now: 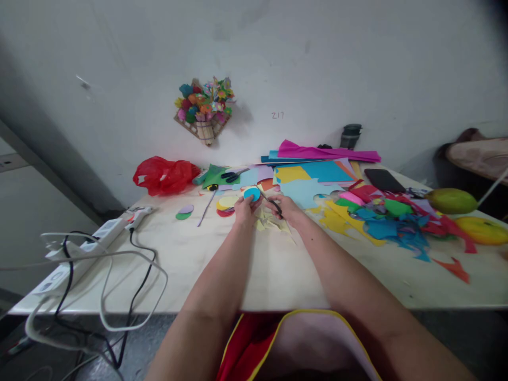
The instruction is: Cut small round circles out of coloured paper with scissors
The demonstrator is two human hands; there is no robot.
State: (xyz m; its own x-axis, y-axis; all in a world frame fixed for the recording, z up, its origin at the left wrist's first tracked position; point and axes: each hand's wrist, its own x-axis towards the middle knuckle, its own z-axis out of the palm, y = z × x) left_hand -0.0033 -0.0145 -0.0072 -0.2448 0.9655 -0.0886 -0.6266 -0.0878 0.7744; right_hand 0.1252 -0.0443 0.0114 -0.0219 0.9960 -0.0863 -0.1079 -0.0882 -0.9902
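Between the fingers of my left hand [245, 209] is a blue paper circle [251, 194], held up over the table. My right hand [286, 206] grips a pair of scissors [273, 203] by the dark handles, its blades pointing toward the circle's right edge. I cannot make out whether the blades touch the paper. Pale yellow paper scraps [270, 221] lie beneath both hands. Just left of my left hand rests a small pile of yellow and red paper circles [226, 206]. Farther left, a lilac circle [186, 209] overlaps a green one [183, 216].
Coloured sheets [309, 188] lie behind my hands, with a second pair of scissors [234, 175] near a red plastic bag [164, 174]. Paper offcuts [397, 222], a phone [384, 180] and mangoes [452, 201] are at right. A power strip [85, 254] with loose cables sits left.
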